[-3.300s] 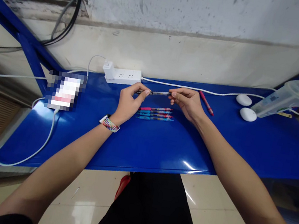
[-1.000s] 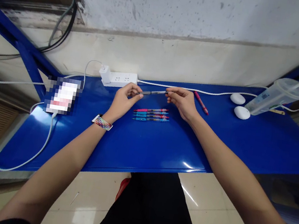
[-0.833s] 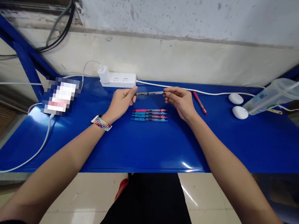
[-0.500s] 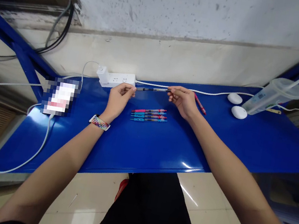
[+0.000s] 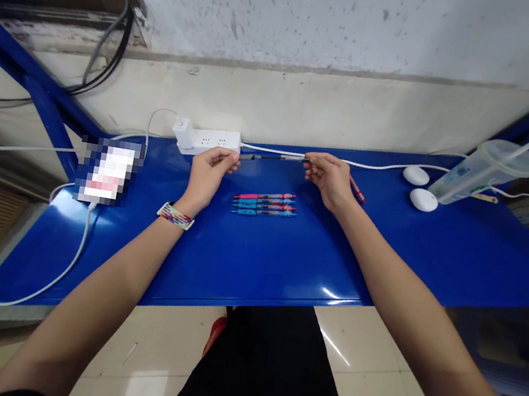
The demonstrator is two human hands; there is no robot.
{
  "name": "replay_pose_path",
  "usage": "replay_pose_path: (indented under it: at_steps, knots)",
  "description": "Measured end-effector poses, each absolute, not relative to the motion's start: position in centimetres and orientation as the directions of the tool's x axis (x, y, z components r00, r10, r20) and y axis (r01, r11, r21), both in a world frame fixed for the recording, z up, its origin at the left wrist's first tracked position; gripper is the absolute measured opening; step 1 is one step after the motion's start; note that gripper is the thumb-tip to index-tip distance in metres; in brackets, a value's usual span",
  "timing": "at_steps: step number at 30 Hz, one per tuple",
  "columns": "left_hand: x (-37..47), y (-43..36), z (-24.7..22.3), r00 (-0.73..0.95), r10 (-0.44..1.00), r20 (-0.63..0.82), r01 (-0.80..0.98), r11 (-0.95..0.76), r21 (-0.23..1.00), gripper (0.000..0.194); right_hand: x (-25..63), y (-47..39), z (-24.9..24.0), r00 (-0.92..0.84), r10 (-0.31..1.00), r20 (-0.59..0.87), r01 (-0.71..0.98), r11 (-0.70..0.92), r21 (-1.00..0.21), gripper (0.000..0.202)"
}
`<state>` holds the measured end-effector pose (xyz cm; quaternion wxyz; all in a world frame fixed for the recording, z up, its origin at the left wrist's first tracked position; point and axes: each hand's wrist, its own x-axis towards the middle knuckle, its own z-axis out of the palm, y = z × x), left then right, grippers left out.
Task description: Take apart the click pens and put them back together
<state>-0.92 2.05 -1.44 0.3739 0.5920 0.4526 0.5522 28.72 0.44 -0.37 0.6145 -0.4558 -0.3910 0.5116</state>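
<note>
Between my two hands, above the back of the blue desk, stretches a thin dark pen refill (image 5: 258,157) in line with a dark and clear pen barrel (image 5: 292,159). My left hand (image 5: 210,172) pinches the refill's left end with thumb and fingertips. The barrel's right end is gripped in my right hand (image 5: 327,178), whose fingers partly hide it. Below them a row of several pink, red and blue pens (image 5: 264,205) lies side by side on the desk. One red pen (image 5: 358,190) rests just behind my right wrist, partly covered.
A white power strip (image 5: 216,141) stands by the wall, behind my left hand. At left, a blurred-out phone (image 5: 109,172) trails a white cable. Two white rounded objects (image 5: 423,199) and a clear cup (image 5: 472,172) with a straw are at right. The desk's front edge (image 5: 251,305) faces me.
My right hand has shifted slightly right, and the gap between my hands is wider. More of the thin refill shows outside the barrel. The row of pens has stayed put.
</note>
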Motion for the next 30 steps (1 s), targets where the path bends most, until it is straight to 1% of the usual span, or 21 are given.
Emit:
replay_pose_path:
  at_steps: [7,12,17,30]
  knots:
    - [-0.97,2.19,-1.45,-0.068,0.95,0.305,0.134,-0.294,0.946,0.016,29.2,0.83,-0.81,0.181,0.982,0.062,-0.294,0.114,-0.949,0.013]
    - [-0.91,2.23,-1.39,-0.09,0.954,0.287,0.106,-0.277,0.955,0.018,29.32,0.93,-0.69,0.207,0.977,0.052,-0.286,0.111,-0.952,0.013]
    - [-0.95,2.2,-1.29,-0.082,0.957,0.28,0.114,-0.27,0.956,0.024,29.4,0.93,-0.65,0.233,0.971,0.05,-0.253,0.111,-0.961,0.012]
    - [-0.91,2.2,-1.25,-0.081,0.956,0.283,0.119,-0.272,0.955,0.025,29.42,1.01,-0.67,0.26,0.964,0.052,-0.239,0.117,-0.964,0.014]
